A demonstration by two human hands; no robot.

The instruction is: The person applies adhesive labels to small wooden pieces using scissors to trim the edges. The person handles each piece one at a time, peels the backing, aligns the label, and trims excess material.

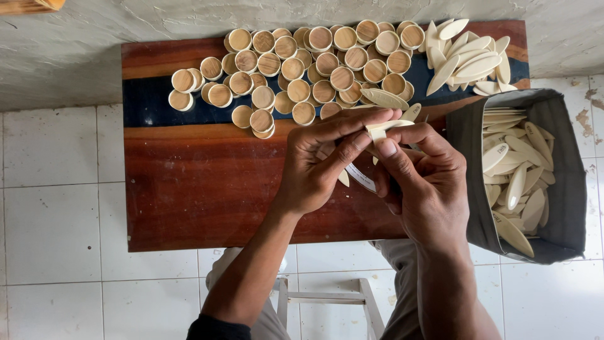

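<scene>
Both hands at frame centre, left hand (311, 167) & right hand (425, 189) fingers pinching a pale oval wood strip (388, 125) btwn them, above dark wooden bench (201, 189), round wood caps (302, 63) upper centre, oval pieces (469, 56) upper right, grey bag (560, 189) of ovals at right.

Head camera looks straight down, close above the wooden board (201, 201).

Pale oval wooden strip (385, 126), bent, pinched between both hands' fingertips.
</scene>
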